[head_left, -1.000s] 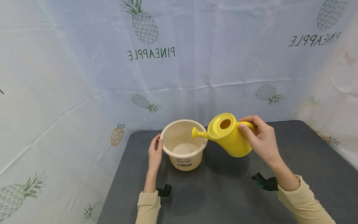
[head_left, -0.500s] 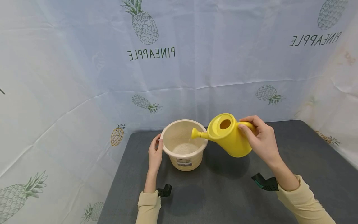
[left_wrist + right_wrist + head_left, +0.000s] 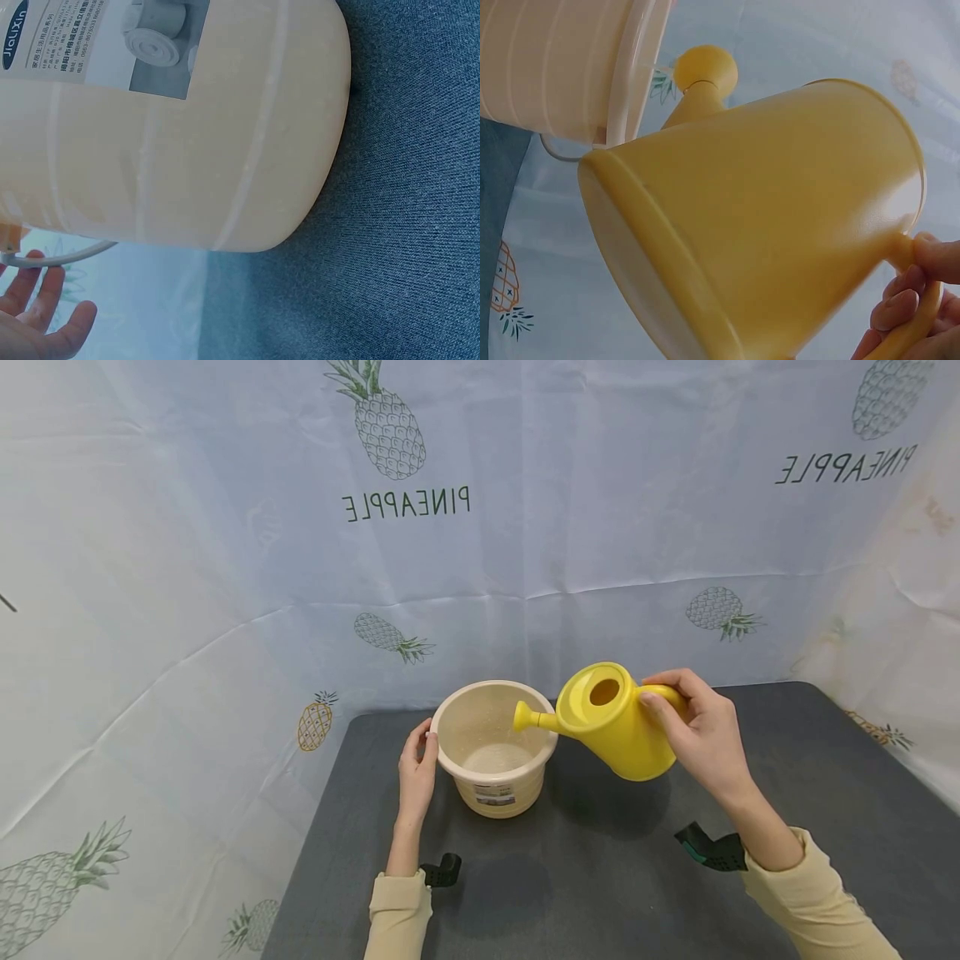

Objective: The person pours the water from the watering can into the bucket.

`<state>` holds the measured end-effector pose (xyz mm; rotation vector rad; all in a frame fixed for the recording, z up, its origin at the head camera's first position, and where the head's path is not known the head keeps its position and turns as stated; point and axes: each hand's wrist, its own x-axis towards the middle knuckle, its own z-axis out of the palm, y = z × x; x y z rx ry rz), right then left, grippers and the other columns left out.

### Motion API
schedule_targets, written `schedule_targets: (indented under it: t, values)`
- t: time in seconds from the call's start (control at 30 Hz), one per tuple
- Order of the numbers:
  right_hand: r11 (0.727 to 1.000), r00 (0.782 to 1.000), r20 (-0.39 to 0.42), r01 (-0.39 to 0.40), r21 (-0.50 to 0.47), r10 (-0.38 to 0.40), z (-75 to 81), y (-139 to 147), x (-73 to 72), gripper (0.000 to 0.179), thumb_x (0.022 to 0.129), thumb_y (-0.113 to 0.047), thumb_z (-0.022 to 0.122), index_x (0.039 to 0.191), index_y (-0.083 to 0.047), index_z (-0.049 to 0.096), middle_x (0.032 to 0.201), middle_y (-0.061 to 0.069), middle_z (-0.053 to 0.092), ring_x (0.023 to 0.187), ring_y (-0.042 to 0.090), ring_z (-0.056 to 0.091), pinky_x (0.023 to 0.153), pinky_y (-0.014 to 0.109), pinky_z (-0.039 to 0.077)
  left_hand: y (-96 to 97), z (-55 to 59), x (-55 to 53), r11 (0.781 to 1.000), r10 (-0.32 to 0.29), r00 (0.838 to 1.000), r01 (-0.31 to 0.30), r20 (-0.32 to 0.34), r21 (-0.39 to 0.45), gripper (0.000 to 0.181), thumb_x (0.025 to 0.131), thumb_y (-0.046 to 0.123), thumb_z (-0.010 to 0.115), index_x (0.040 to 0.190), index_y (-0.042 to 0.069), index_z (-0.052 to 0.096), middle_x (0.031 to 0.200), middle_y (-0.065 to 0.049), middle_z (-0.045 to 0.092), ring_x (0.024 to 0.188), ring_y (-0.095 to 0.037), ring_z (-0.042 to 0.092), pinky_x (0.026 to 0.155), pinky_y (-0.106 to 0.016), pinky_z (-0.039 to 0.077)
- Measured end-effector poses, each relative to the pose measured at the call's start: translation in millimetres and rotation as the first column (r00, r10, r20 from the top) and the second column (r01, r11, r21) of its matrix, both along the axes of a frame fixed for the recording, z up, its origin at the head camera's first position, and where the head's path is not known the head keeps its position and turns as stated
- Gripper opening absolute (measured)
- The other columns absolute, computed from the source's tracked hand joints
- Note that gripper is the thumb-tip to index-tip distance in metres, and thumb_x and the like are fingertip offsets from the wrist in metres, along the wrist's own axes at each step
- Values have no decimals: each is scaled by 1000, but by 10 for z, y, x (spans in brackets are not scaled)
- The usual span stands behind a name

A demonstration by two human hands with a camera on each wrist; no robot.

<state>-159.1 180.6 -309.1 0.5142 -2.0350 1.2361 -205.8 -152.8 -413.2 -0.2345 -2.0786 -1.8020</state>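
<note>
A yellow watering can [image 3: 630, 735] is held by its rear handle in my right hand [image 3: 701, 731]. It hangs tilted above the table, its spout head [image 3: 525, 716] reaching over the rim of a cream plastic bucket [image 3: 498, 797]. Faint water streaks show below the spout, and the bucket's inner wall looks wet. My left hand [image 3: 417, 768] rests at the bucket's left rim. In the left wrist view, its loosely bent fingers [image 3: 52, 292] touch the bucket's thin grey handle [image 3: 79, 256]; the thumb's contact is unclear there. The right wrist view shows fingers and thumb wrapped round the can's handle [image 3: 930, 307].
The bucket stands upright on a dark grey table [image 3: 600, 893], near its back edge. Behind and beside the table hangs a pale pineapple-print cloth [image 3: 585, 527]. Dark devices [image 3: 712, 849] are strapped at both wrists.
Hands, watering can and bucket hold nearly the same places throughout. Only the faint water streaks and droplets inside the bucket vary slightly.
</note>
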Motion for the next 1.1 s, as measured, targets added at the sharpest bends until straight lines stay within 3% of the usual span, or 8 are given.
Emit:
schedule_targets:
  t: [0.83, 1.1]
  values:
    - [1000, 1000, -7, 7, 9, -7, 13, 2, 4, 20, 82, 12, 63, 100, 3, 64, 92, -4, 62, 73, 2, 57, 67, 11, 44, 4, 0, 14, 1000, 3, 1000, -3, 16, 1, 38, 99, 12, 45, 133, -5, 45, 131, -22, 47, 119, -32, 44, 95, -49, 37]
    - [1000, 1000, -12, 3, 7, -3, 21, 1, 5, 21, 81, 12, 63, 100, 3, 64, 91, -4, 62, 73, 3, 57, 66, 11, 44, 0, -8, -5, 1000, 9, 1000, -9, -10, -15, 38, 99, 7, 44, 132, -9, 43, 132, -24, 45, 120, -34, 43, 94, -50, 38]
